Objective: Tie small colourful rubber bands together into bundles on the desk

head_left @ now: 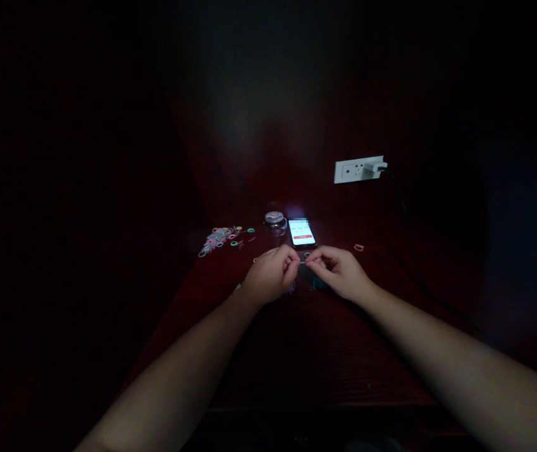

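My left hand and my right hand meet over the dark red table, fingertips pinched a little apart. A thin pale band, by its look a small elastic hair tie, runs between the two pinches. Just behind them lies a small pale ring. Some teal bands lie below my right hand, partly hidden, and a few purplish ones show beside my left hand. To the left is a heap of colourful hair ties, mostly pink with some green and yellow.
A lit phone rests behind my hands, beside a clear round jar with its lid on. One orange-pink hair tie lies to the right. A white wall socket holds a plug with a dark cable. The surroundings are very dark.
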`<state>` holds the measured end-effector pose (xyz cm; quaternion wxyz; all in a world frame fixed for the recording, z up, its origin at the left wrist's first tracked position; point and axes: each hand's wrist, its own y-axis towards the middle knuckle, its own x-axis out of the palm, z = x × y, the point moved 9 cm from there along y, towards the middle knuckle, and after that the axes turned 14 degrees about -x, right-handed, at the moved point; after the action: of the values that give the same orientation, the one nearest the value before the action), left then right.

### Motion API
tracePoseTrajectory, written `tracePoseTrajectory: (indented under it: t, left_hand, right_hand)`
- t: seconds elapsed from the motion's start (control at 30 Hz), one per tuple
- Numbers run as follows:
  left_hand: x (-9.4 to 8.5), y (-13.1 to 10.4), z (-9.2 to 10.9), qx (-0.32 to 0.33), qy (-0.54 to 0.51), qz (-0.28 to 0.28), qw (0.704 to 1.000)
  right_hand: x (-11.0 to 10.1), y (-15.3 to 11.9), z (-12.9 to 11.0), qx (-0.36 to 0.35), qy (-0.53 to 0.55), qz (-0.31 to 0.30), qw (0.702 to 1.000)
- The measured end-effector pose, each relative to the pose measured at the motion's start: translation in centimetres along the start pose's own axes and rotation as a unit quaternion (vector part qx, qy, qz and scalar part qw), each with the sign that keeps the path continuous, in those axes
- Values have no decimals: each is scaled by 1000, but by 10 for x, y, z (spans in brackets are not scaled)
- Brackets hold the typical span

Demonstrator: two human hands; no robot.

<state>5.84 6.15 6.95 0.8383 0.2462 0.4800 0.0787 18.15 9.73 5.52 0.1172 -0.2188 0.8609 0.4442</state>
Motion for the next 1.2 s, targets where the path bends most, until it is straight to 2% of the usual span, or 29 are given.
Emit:
tracePoseTrajectory:
  t: [0.3,0.8,1.2]
  left_hand:
    - [-4,-5,6,44,-47,0,998]
    - [-6,-2,-4,27,-32,12,999]
    - [-7,-3,-2,42,-43,14,998]
  right_hand:
    - [3,1,-5,-10,12,-7,1000]
    - [3,0,-3,-5,8,-24,1000]
    - [9,-1,-1,-2,10,-45,999]
